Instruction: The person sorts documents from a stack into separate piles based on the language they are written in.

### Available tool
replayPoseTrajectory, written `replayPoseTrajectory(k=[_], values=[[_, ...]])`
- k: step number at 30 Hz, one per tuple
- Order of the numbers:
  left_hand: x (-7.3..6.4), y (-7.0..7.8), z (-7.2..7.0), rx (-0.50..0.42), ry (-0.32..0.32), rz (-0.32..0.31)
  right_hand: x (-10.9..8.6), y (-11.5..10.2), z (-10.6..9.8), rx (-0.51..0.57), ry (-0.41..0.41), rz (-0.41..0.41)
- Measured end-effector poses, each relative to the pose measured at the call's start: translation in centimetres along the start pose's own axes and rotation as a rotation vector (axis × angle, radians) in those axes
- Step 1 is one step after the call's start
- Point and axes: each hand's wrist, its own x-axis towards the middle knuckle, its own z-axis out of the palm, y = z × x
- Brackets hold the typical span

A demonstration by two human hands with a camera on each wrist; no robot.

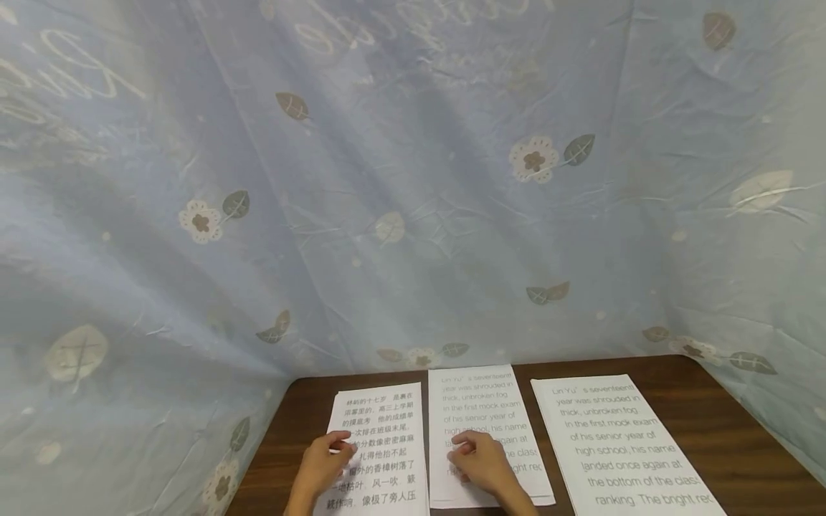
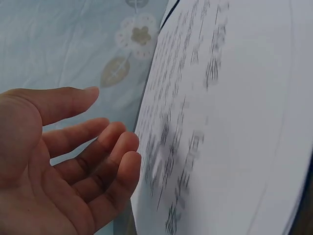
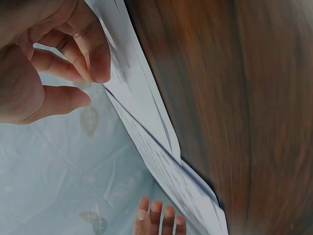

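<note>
My left hand point(image 1: 325, 462) is over the lower left part of a stack of printed sheets point(image 1: 390, 437) with Chinese text. In the left wrist view its loosely bent fingers point(image 2: 117, 191) and separate thumb hold nothing. A middle stack of sheets point(image 1: 474, 398), printed in English, lies under my right hand point(image 1: 480, 462). The right wrist view shows that hand's fingers point(image 3: 100, 61) curving loosely, with a gap to the thumb and no object between. The right hand hides some of the middle stack's lines.
Another stack of English-printed sheets point(image 1: 619, 437) lies to the right on the dark wooden table point(image 1: 729, 430). Behind and beside the table hangs a pale blue cloth point(image 1: 452, 287) patterned with leaves and flowers.
</note>
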Motion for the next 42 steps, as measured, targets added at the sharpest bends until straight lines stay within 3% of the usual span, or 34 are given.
replayPoseTrajectory(k=[9, 19, 34, 42], values=[[0.4, 1.6, 2.2, -0.026, -0.009, 0.011, -0.3, 1.2, -3.3, -0.049, 0.065, 0.045], [1.0, 3.0, 5.8, -0.096, -0.038, 0.018, -0.6, 2.4, -6.2, -0.104, 0.163, 0.106], [1.4, 5.6, 9.7, -0.173, -0.049, -0.003, -0.9, 3.4, -9.9, -0.111, 0.226, 0.161], [1.7, 6.6, 11.8, -0.222, -0.061, -0.023, -0.9, 4.0, -11.6, -0.132, 0.221, 0.196]])
